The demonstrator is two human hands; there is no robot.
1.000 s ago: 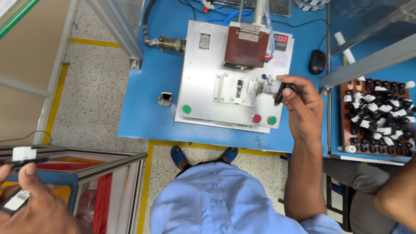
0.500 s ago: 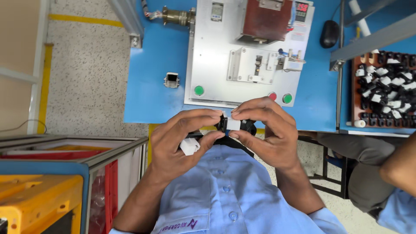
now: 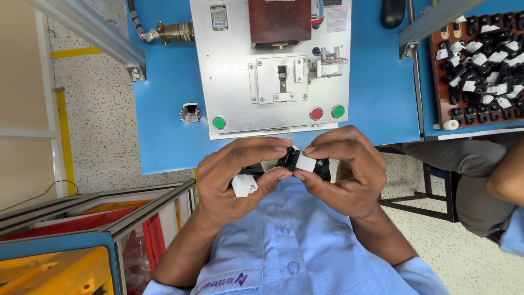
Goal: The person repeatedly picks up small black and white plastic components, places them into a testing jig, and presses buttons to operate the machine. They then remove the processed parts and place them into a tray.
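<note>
— What are the fingers (image 3: pixel 284 146) doing?

— Both sets are closed on one small black-and-white connector (image 3: pixel 299 160). The left hand (image 3: pixel 232 177) pinches it from one side, thumb under, forefinger over; the right hand (image 3: pixel 344 169) pinches the white end from the other side. A white plug (image 3: pixel 244 185) hangs from the lower fingers of the left hand, joined to the connector by a short dark wire.

— And where is the connector?

— In the air, just in front of the near edge of the blue desk (image 3: pixel 164 109), above the person's blue shirt (image 3: pixel 289 246).

— What lies on the desk?

— Right behind the connector, a metal panel (image 3: pixel 229 82) with a green button (image 3: pixel 219 122) on one side and a red button (image 3: pixel 316 113) beside another green button (image 3: pixel 338 111) on the other. A brown box (image 3: pixel 279 21) sits at the panel's far end. Well to the right of the connector, a brown tray (image 3: pixel 436 93) holds many black-and-white parts.

— Anyone else?

— Another person's sleeve (image 3: pixel 513 240) and arm show to the right of the connector, below the tray.
</note>
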